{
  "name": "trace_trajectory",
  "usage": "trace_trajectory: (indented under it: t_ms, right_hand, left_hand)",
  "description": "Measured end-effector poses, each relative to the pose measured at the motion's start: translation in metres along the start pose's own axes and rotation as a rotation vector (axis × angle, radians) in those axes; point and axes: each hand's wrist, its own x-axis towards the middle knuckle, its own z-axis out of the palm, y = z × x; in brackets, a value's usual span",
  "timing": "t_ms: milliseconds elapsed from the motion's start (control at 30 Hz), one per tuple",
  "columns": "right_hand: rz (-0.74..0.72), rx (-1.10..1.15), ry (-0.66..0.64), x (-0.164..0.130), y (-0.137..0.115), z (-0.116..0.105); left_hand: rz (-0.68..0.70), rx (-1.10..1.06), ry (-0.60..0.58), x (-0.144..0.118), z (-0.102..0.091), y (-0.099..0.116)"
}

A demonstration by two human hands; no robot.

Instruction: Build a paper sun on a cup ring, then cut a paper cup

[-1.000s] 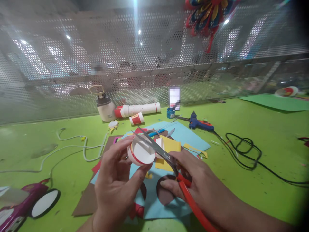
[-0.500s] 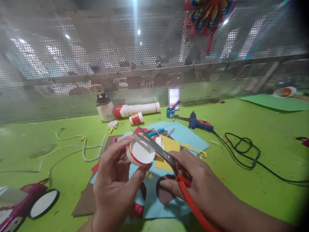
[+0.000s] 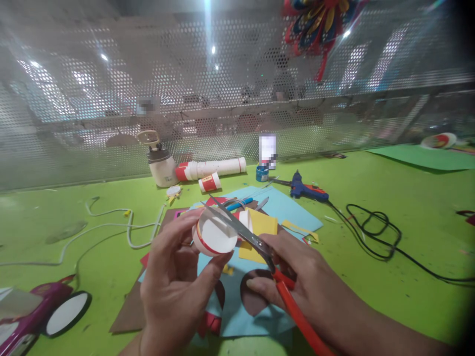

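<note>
Between the fingers and thumb of my left hand (image 3: 178,277) is a cut-down white paper cup (image 3: 218,236) with a red band, tilted so its inside faces me. My right hand (image 3: 297,277) grips scissors (image 3: 256,242) by their red handles. The blades are a little apart and lie across the cup's upper right rim. Beneath both hands are a light blue paper sheet (image 3: 241,321), a yellow paper piece (image 3: 263,222) and a brown sheet (image 3: 129,311). Another red and white cup (image 3: 245,222) lies partly hidden behind the blades.
A stack of paper cups (image 3: 218,168), a spray bottle (image 3: 162,168), a small red cup (image 3: 210,182) and a blue jar (image 3: 261,173) stand or lie at the back. The glue gun (image 3: 308,190) trails a black cord (image 3: 374,222) rightward. White cable (image 3: 129,232) runs left.
The cup in my left hand has shifted very slightly to the left and its inside faces me a little more. The scissors stay at its rim.
</note>
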Motion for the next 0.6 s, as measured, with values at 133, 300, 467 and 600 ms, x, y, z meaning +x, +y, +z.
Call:
trace_trajectory:
  t_ms: [133, 300, 467, 600]
  right_hand:
    - [0.005, 0.014, 0.002, -0.0008, -0.0006, 0.0008]
    - [-0.006, 0.012, 0.013, -0.0021, -0.0004, 0.0022]
    - [-0.008, -0.010, 0.022, -0.0010, -0.0007, 0.0011]
    - [-0.014, -0.043, 0.031, 0.0006, -0.0020, 0.0003]
  left_hand:
    - [0.005, -0.003, -0.001, -0.0002, -0.0002, 0.0012]
    - [-0.012, 0.029, 0.015, 0.0003, 0.0004, 0.0028]
    - [-0.001, 0.029, 0.017, 0.0003, -0.0004, 0.0045]
    - [-0.029, 0.027, 0.006, -0.0003, -0.0022, 0.0040]
